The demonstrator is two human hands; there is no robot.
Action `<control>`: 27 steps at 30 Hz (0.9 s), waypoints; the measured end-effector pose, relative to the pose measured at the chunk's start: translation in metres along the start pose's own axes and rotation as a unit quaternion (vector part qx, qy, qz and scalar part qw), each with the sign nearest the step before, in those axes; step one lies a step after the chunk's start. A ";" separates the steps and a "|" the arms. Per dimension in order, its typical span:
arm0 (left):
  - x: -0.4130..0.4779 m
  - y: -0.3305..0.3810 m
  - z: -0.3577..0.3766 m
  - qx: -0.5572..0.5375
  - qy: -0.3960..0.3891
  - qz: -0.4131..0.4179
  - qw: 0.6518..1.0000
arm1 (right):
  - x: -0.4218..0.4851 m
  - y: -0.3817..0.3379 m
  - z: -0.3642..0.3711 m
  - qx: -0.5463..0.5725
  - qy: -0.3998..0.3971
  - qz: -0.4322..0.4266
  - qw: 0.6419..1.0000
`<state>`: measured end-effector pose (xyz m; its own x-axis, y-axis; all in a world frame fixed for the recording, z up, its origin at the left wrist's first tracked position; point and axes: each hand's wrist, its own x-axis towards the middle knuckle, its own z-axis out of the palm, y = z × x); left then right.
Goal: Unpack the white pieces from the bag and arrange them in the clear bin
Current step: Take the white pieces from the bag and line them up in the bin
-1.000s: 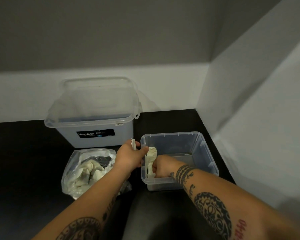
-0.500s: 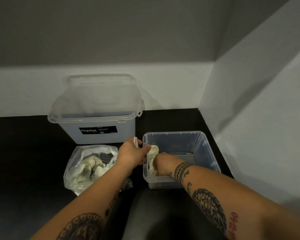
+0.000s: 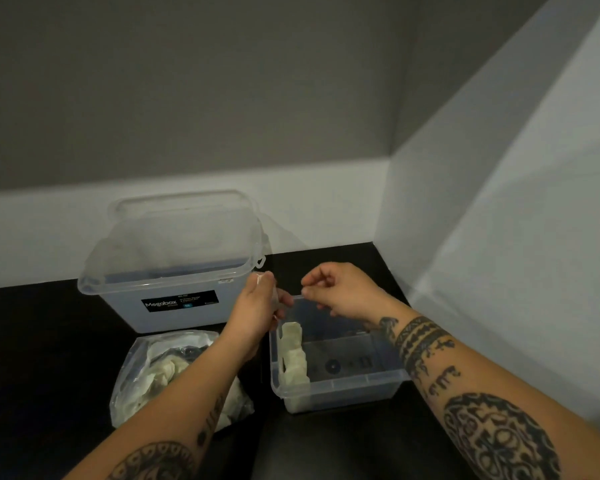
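A small clear bin [image 3: 388, 386] sits on the black surface, with white pieces [image 3: 293, 351] stacked upright along its left wall. Left of it lies a clear plastic bag [image 3: 136, 375] with more white pieces [image 3: 167, 372] inside. My left hand [image 3: 257, 306] hovers over the bin's far left corner and grips a white piece [image 3: 261, 279] that pokes out above its fingers. My right hand [image 3: 340, 289] is raised above the bin's far rim, fingers loosely curled toward the left hand and holding nothing I can see.
A larger clear storage box [image 3: 174, 271] with a dark label and open lid stands behind the bag against the back wall. A grey wall [image 3: 499, 237] rises close on the right of the bin. Dark surface stretches to the left.
My right hand has lifted out of the bin, leaving a white piece standing at the left wall, and now meets the left hand above the rim. The view has tilted slightly.
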<state>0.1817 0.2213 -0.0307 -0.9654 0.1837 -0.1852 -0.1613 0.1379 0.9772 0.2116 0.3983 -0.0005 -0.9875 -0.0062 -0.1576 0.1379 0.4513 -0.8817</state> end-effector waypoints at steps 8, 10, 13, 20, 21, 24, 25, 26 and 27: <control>0.003 0.006 0.020 -0.100 -0.102 0.035 0.989 | -0.013 0.008 0.015 0.085 0.038 -0.024 0.995; 0.003 0.005 0.020 -0.107 -0.124 0.021 0.986 | -0.014 0.013 0.018 0.111 0.048 -0.012 0.993; 0.005 0.004 0.017 -0.073 -0.099 0.045 0.991 | -0.014 0.020 0.016 0.138 0.059 0.000 0.989; 0.018 -0.030 -0.006 0.203 0.065 0.069 0.975 | 0.002 0.056 0.031 0.087 0.076 0.139 0.983; 0.019 -0.036 -0.007 0.246 0.051 0.044 0.967 | 0.006 0.063 0.034 0.079 0.072 0.158 0.982; 0.016 -0.047 -0.004 0.285 0.004 -0.012 0.958 | 0.019 0.080 0.042 0.010 0.052 0.216 0.975; 0.015 -0.050 -0.003 0.281 -0.007 -0.025 0.959 | 0.023 0.085 0.043 -0.016 0.046 0.219 0.975; 0.013 -0.052 -0.001 0.280 -0.018 -0.036 0.959 | 0.028 0.090 0.045 -0.029 0.044 0.221 0.974; 0.012 -0.055 -0.001 0.279 -0.023 -0.042 0.959 | 0.032 0.094 0.048 -0.035 0.046 0.223 0.973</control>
<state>0.1784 0.2154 -0.0870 -0.9416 0.1901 -0.2781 -0.0909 0.6515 0.7532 0.1962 0.3983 -0.1099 -0.8337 0.2832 -0.4741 0.5520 0.4506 -0.7016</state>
